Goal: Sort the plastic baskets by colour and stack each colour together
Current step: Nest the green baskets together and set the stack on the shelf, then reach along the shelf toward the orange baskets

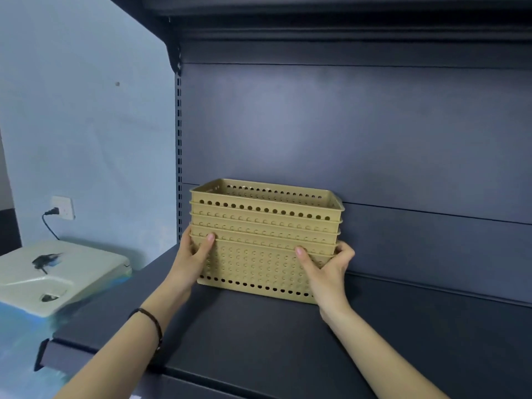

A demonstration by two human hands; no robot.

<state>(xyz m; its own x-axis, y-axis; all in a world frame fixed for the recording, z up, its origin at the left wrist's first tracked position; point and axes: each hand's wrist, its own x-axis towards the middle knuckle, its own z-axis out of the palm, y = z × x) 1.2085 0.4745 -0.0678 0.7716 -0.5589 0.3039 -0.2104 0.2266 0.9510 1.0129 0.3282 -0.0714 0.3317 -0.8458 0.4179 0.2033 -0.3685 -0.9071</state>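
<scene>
Mustard-yellow perforated plastic baskets, five by my count of the rims, sit nested in one stack on the dark grey metal shelf, toward its left end and near the back panel. I see the left hand clasping the stack's left end, thumb on the near wall just under the lowest rim, the other fingers wrapped round the side out of sight. The right hand mirrors it at the right end, thumb across the near wall, fingers curled over the corner. Both hands are closed on the stack, not merely resting beside it.

My judgement: thin hollow plastic, so light, but the walls will flex if squeezed mid-span (the holes weaken them further). The rims are the stiff part; holding under the bottom basket's rim at both ends carries the whole nest without the lower ones slipping out. Smooth plastic may slide, so a level lift seems wise.

Farther left, beyond the shelf edge, lies a pale cream appliance, and a white wall socket with a black plug.
</scene>
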